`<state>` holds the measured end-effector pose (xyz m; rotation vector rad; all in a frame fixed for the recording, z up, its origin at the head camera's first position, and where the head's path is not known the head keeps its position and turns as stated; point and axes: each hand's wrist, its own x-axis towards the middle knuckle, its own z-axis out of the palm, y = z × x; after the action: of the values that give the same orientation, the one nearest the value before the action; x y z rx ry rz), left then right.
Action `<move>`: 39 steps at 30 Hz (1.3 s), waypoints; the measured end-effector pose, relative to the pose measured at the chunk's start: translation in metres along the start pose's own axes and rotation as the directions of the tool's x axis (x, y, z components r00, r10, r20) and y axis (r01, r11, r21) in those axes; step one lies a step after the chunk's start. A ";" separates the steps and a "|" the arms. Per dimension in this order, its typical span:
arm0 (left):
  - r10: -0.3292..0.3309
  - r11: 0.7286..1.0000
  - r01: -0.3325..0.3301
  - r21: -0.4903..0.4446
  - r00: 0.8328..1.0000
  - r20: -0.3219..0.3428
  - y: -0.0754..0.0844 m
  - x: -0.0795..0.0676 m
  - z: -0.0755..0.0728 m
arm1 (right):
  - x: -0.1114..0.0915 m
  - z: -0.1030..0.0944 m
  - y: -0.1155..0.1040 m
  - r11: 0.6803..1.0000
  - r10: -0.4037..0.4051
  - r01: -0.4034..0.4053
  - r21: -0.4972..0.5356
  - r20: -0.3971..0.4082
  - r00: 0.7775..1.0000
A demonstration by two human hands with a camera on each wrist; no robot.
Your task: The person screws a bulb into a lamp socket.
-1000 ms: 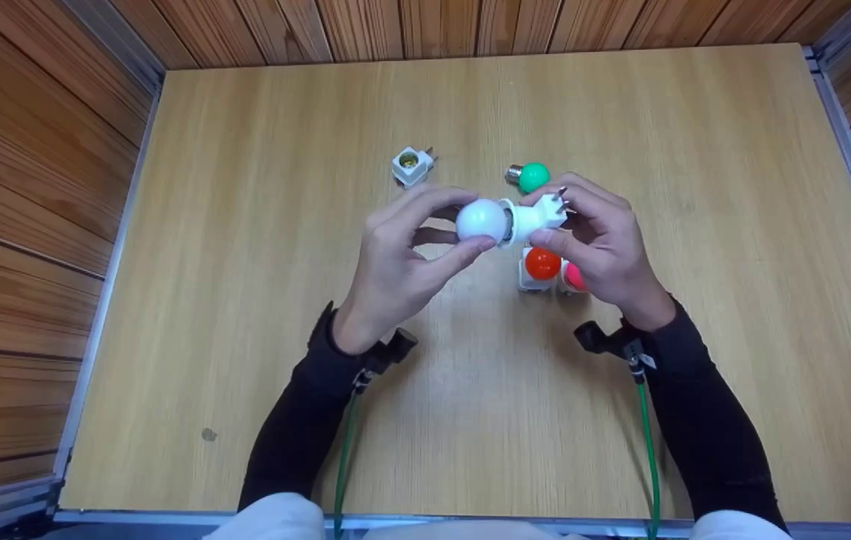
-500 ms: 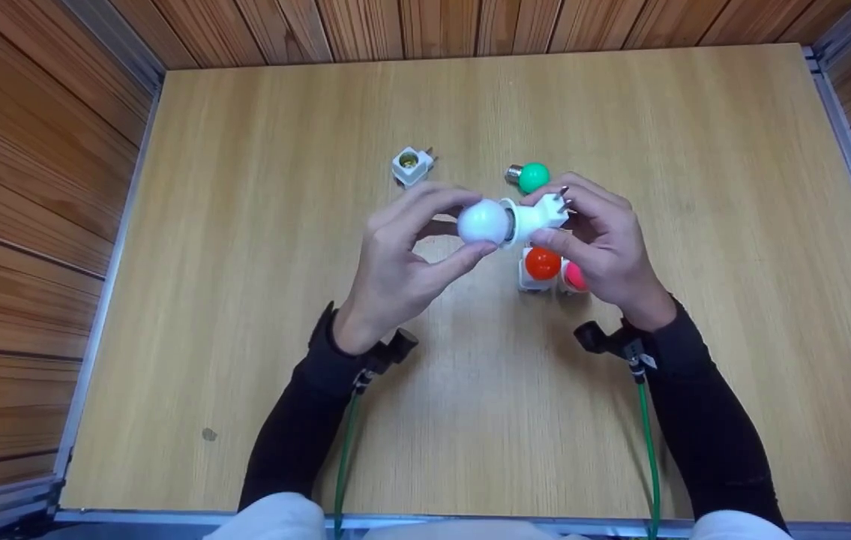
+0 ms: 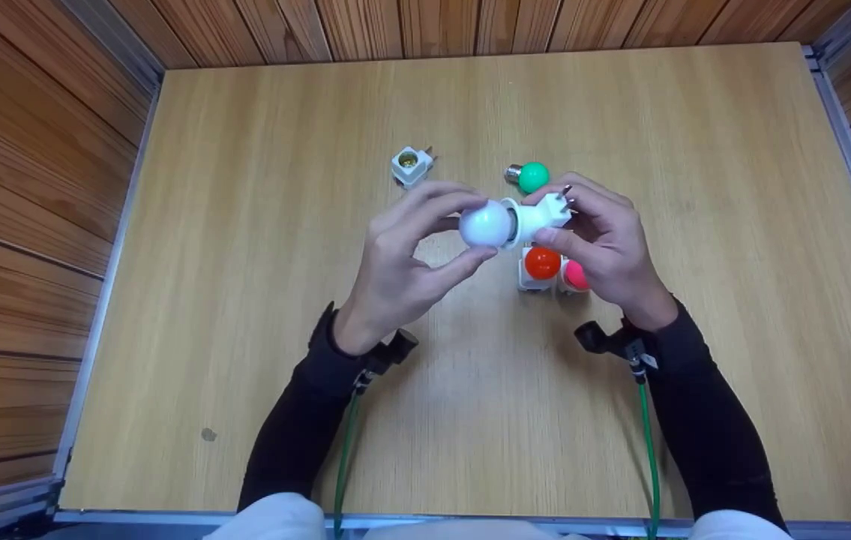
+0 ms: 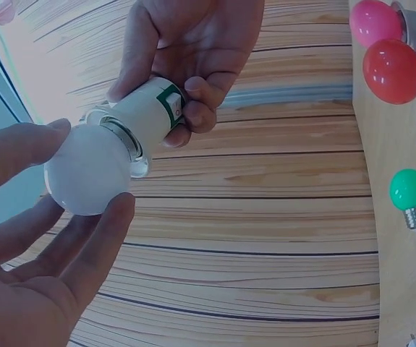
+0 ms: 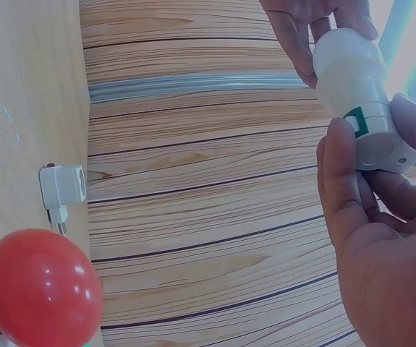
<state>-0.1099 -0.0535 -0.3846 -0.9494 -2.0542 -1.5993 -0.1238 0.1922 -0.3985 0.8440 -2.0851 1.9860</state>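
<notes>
Above the table my left hand (image 3: 414,259) holds a round white light bulb (image 3: 486,224), thumb and fingertips spread about its globe. My right hand (image 3: 597,244) grips a white plug-in lamp socket (image 3: 545,216) by its body, two metal prongs pointing away to the right. The bulb's metal base sits in the socket's mouth, with a narrow band of metal showing in the left wrist view. A green-edged switch (image 4: 173,106) shows on the socket's side. Below the hands, a red bulb (image 3: 543,263) and a pink bulb (image 3: 576,275) sit in white sockets on the table.
A loose green bulb (image 3: 534,177) lies on the table just beyond the right hand. Farther left, another white socket (image 3: 412,166) shows its open brass mouth. Wooden walls (image 3: 28,262) border the table. Green cables (image 3: 650,457) run from both wrists.
The left thumb and fingers have shifted slightly around the bulb, the thumb now lower at its edge. Bulb and socket have moved a little to the right.
</notes>
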 end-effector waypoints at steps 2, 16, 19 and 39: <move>0.015 1.000 -0.015 0.007 1.000 0.000 0.000 0.000 0.000 | 0.000 0.000 0.000 1.000 -0.007 0.007 0.000 0.000 1.000; 0.056 0.998 -0.056 0.036 0.998 0.012 0.000 0.001 -0.001 | -0.001 0.000 -0.001 1.000 -0.011 0.010 -0.022 -0.004 1.000; 0.056 0.998 -0.056 0.040 0.998 0.009 0.000 0.001 0.000 | 0.000 0.000 0.000 1.000 -0.011 0.011 -0.009 -0.002 1.000; 0.073 0.997 -0.073 -0.022 0.997 -0.007 0.001 0.001 0.004 | 0.001 0.000 -0.003 0.987 0.105 -0.082 0.137 -0.167 0.980</move>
<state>-0.1094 -0.0496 -0.3843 -1.0142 -1.9780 -1.5879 -0.1232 0.1921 -0.3958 0.5773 -1.9510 2.1765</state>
